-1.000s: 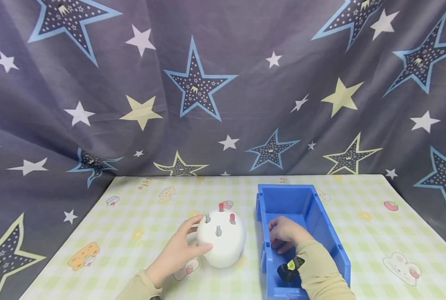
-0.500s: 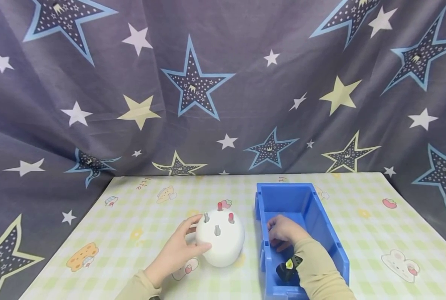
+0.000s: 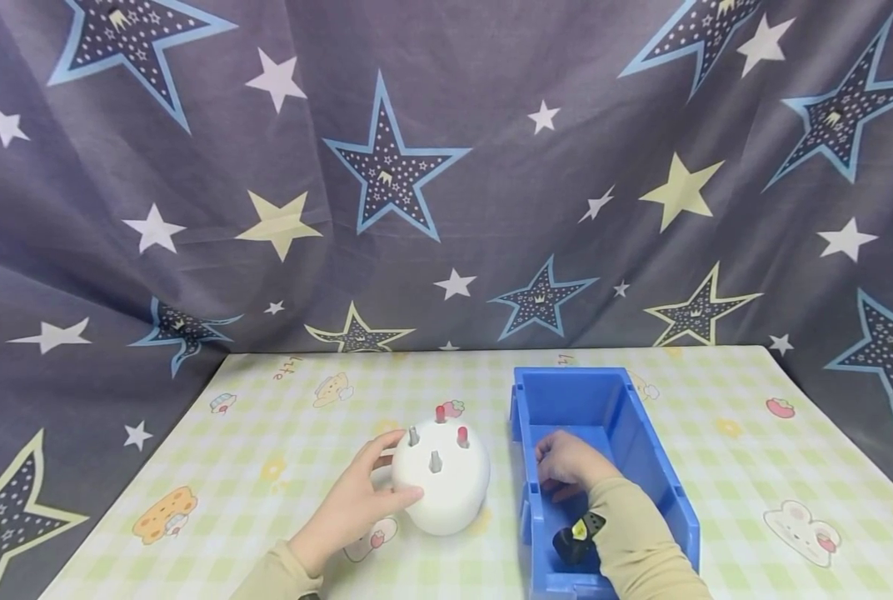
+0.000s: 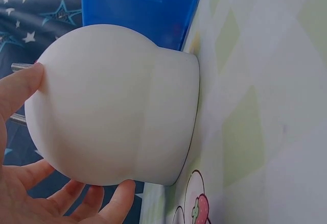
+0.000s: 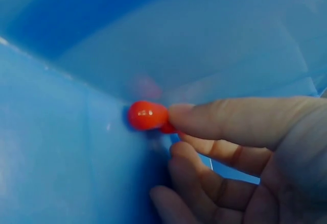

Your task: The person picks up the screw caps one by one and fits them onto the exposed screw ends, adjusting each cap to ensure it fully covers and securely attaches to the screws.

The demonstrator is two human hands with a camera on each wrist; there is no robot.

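A white, smooth, rounded body (image 3: pixel 450 492) with a narrower base stands on the table. Two grey pegs (image 3: pixel 436 462) and two red-tipped pegs (image 3: pixel 464 437) stick up from its top. My left hand (image 3: pixel 360 504) holds its left side, thumb on one side and fingers spread round the other; the left wrist view shows the thumb and fingertips touching the white surface (image 4: pixel 107 106). Inside the blue bin (image 3: pixel 660 467), my right hand (image 3: pixel 570 463) reaches low near the left wall. In the right wrist view, its thumb and forefinger pinch a small glossy red rounded piece (image 5: pixel 145 115), partly hidden by the thumb.
The bin's walls rise on all sides of the right hand. A pale green checked cloth (image 3: pixel 266 533) with cartoon prints covers the table. Behind it hangs a dark curtain (image 3: pixel 491 208) with stars. A black wrist strap (image 3: pixel 577 537) shows at the right sleeve.
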